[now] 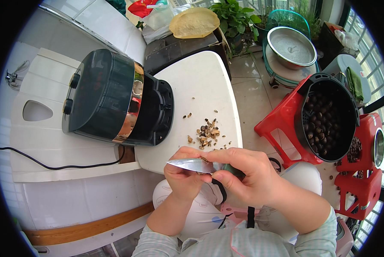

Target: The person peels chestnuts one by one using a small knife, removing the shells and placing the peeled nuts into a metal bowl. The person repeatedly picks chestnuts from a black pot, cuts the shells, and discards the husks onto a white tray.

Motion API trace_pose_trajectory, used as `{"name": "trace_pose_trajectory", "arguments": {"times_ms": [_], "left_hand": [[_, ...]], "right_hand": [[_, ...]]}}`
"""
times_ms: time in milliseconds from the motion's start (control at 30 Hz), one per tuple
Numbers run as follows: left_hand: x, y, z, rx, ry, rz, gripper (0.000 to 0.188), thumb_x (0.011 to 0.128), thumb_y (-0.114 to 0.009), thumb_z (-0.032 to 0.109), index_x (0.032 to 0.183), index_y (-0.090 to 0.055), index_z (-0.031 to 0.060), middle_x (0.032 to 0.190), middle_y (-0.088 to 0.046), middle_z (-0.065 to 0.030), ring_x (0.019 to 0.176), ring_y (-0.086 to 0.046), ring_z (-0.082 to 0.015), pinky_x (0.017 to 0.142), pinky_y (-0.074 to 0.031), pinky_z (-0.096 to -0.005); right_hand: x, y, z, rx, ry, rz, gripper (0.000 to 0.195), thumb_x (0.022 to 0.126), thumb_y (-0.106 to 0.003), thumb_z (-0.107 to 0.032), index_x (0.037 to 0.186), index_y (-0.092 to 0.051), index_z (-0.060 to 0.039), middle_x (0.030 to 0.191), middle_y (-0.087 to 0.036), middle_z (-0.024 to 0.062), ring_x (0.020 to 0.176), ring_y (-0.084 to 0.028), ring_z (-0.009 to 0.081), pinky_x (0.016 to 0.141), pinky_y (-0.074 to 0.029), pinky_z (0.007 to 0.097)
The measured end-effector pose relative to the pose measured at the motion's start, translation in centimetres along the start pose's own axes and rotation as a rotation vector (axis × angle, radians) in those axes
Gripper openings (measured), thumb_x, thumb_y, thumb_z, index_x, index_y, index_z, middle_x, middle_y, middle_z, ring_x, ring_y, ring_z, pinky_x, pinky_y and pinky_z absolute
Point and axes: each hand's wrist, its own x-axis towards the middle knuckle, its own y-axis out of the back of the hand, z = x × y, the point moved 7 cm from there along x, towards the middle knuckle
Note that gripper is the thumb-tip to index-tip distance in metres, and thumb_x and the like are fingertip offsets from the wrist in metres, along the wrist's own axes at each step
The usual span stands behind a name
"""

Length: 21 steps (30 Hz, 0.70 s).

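My right hand (253,173) grips a small knife by its dark green handle (233,170). The steel knife blade (193,164) points left and lies across the fingers of my left hand (184,180). Pinched in those left fingers is a small brown nut, likely a chestnut (204,159), mostly hidden by the blade and the right fingertips. Just beyond both hands, a loose pile of brown and tan nut and shell bits (208,132) is scattered on a white plastic seat (208,83).
A dark green air fryer (98,96), its drawer out, stands at left with a black cord (66,167). On a red stool (275,128) at right, a black fryer basket (331,154) holds many chestnuts (322,125). A metal basin (291,46) sits behind.
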Motion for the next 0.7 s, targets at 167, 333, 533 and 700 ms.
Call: {"name": "trace_pose_trajectory", "arguments": {"times_ms": [167, 333, 533, 700], "left_hand": [[0.33, 0.33, 0.09, 0.121, -0.103, -0.045, 0.044, 0.078, -0.085, 0.013, 0.113, -0.059, 0.0058, 0.102, -0.060, -0.0120, 0.082, -0.064, -0.0169, 0.072, -0.055, -0.0276], [0.09, 0.29, 0.06, 0.224, -0.122, -0.121, 0.064, 0.072, -0.091, 0.029, 0.121, -0.053, 0.0114, 0.102, -0.055, -0.0079, 0.083, -0.060, -0.0134, 0.069, -0.051, -0.0246], [-0.02, 0.33, -0.06, 0.186, -0.119, -0.081, 0.052, 0.077, -0.088, 0.022, 0.116, -0.055, 0.0101, 0.101, -0.055, -0.0075, 0.083, -0.061, -0.0158, 0.068, -0.051, -0.0253], [0.21, -0.02, 0.41, 0.204, -0.122, -0.104, 0.040, 0.081, -0.083, 0.012, 0.110, -0.056, 0.0081, 0.099, -0.057, -0.0083, 0.084, -0.062, -0.0169, 0.068, -0.052, -0.0270]], "right_hand": [[-0.31, -0.27, -0.11, 0.097, -0.109, -0.018, 0.045, 0.088, -0.072, -0.007, 0.130, -0.060, 0.0000, 0.101, -0.071, 0.0151, 0.079, -0.070, 0.0228, 0.069, -0.055, 0.0310], [-0.37, -0.30, -0.40, 0.068, -0.049, -0.017, 0.048, 0.088, -0.072, -0.008, 0.133, -0.058, 0.0008, 0.103, -0.071, 0.0163, 0.079, -0.070, 0.0229, 0.070, -0.055, 0.0301], [-0.64, -0.20, -0.15, 0.048, -0.064, -0.058, 0.046, 0.088, -0.072, -0.008, 0.131, -0.059, 0.0016, 0.104, -0.072, 0.0164, 0.086, -0.072, 0.0243, 0.076, -0.055, 0.0297], [-0.77, -0.07, -0.04, 0.131, -0.098, -0.034, 0.043, 0.088, -0.072, -0.010, 0.128, -0.061, -0.0011, 0.104, -0.072, 0.0147, 0.084, -0.071, 0.0244, 0.074, -0.056, 0.0311]]}}
